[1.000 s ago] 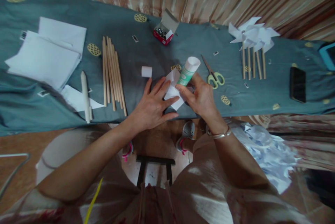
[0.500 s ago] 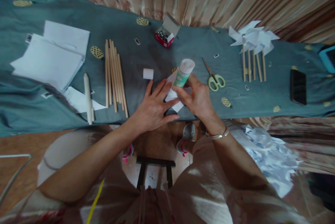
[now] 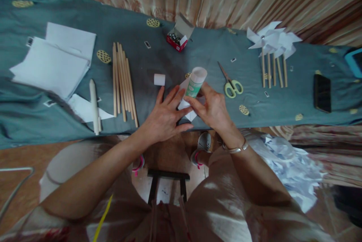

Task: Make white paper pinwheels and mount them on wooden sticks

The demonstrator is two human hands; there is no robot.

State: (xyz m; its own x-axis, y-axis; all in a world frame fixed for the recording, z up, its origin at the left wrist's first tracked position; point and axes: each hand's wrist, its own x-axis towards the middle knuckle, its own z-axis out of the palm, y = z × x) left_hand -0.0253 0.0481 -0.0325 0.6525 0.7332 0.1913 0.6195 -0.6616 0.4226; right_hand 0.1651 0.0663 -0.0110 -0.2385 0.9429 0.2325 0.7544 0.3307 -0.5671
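Note:
My right hand [image 3: 213, 108] is wrapped round a white-and-green glue stick [image 3: 194, 85], held upright but leaning, its lower end down at a white piece of paper [image 3: 191, 115]. With fingers spread, my left hand [image 3: 166, 115] lies flat on the left side of that paper. Fingers and glue stick cover much of the paper, and the tip of the stick is hidden. Just beyond my left fingertips lies a small white cap [image 3: 159, 79]. Scissors [image 3: 232, 85] with green handles rest to the right of my right hand.
Wooden sticks [image 3: 123, 83], white paper sheets [image 3: 56, 64] and a white pen-like tool [image 3: 94, 106] lie on the left. Behind is an open red box [image 3: 177, 42] of small metal pieces. Paper pinwheels [image 3: 273, 42] on sticks and a black phone [image 3: 322, 93] are at right.
The glue stick and my right hand have shifted slightly toward me and to the left over the paper. My left hand stays in nearly the same place.

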